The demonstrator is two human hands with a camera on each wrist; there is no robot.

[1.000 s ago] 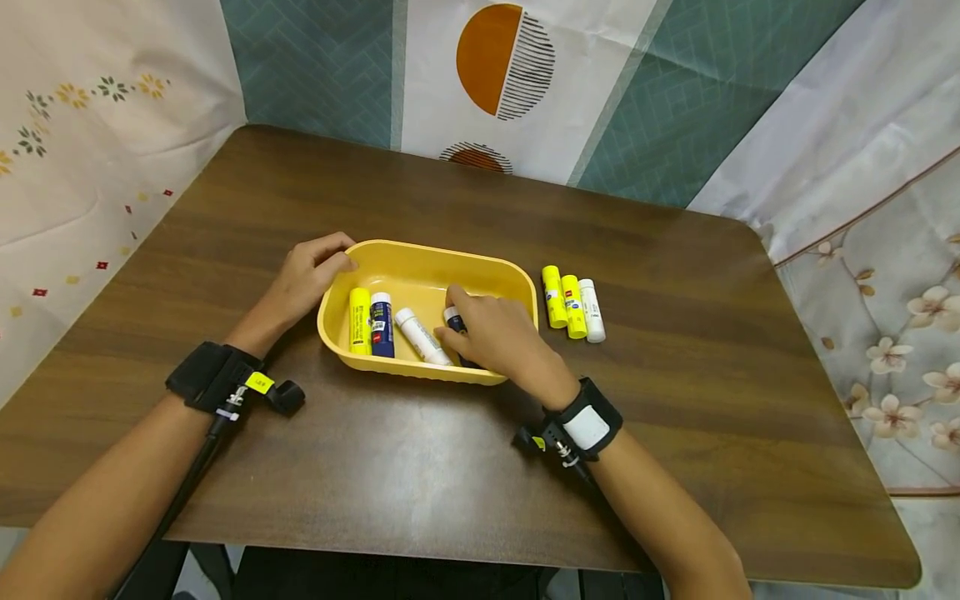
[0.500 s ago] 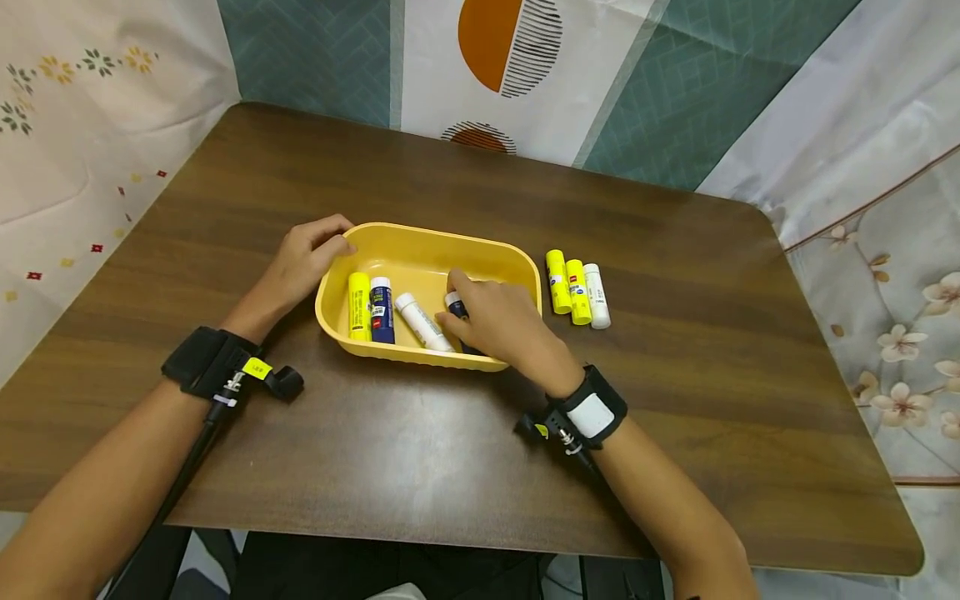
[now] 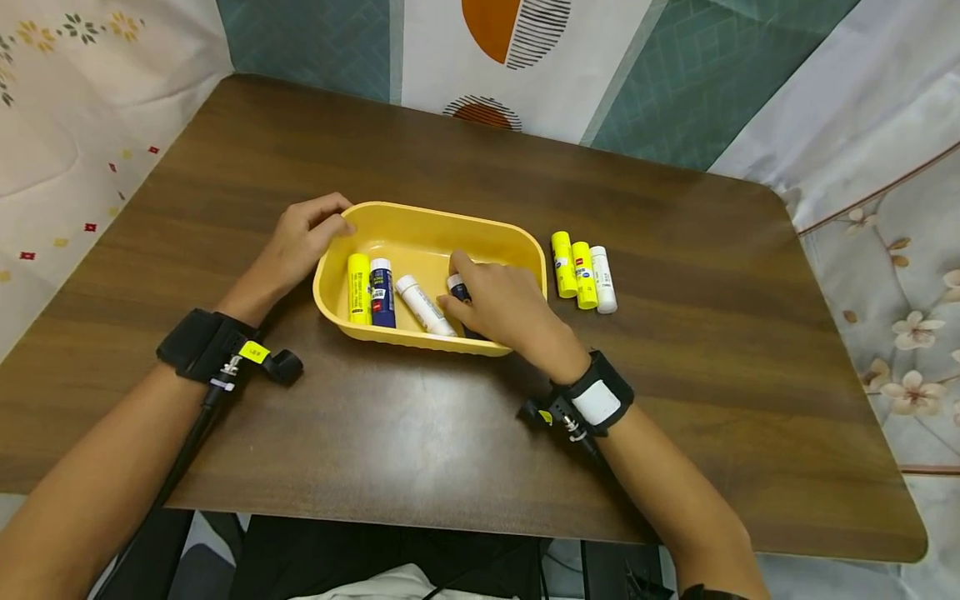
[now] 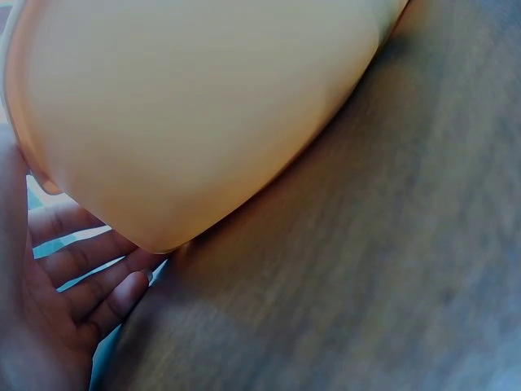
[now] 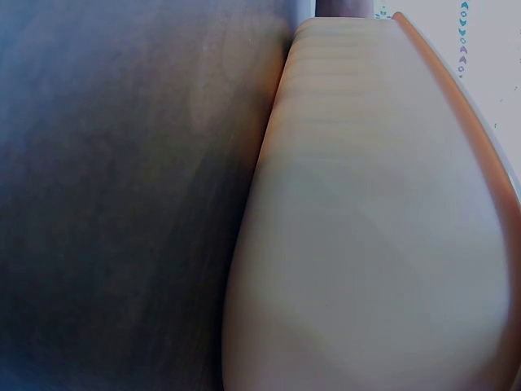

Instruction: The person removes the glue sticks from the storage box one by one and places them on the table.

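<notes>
A yellow tray (image 3: pixel 427 338) lies near the middle of the desk (image 3: pixel 405 433), the left hand (image 3: pixel 302 235) gripping its left end. Inside, left to right along its near edge, lie a yellow tube (image 3: pixel 359 292), a white-capped navy tube (image 3: pixel 382 296), a slanting white tube (image 3: pixel 425 306) and a dark tube (image 3: pixel 458 288), partly hidden and pinched by the right hand (image 3: pixel 506 307). Just beyond the right edge, two yellow tubes (image 3: pixel 564 265) and another white one (image 3: pixel 603 280) lie side by side.

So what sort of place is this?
Probably a makeshift recording corner indoors: a brown table with patterned sheets behind and beside it, and a small camera strapped to each wrist.
</notes>
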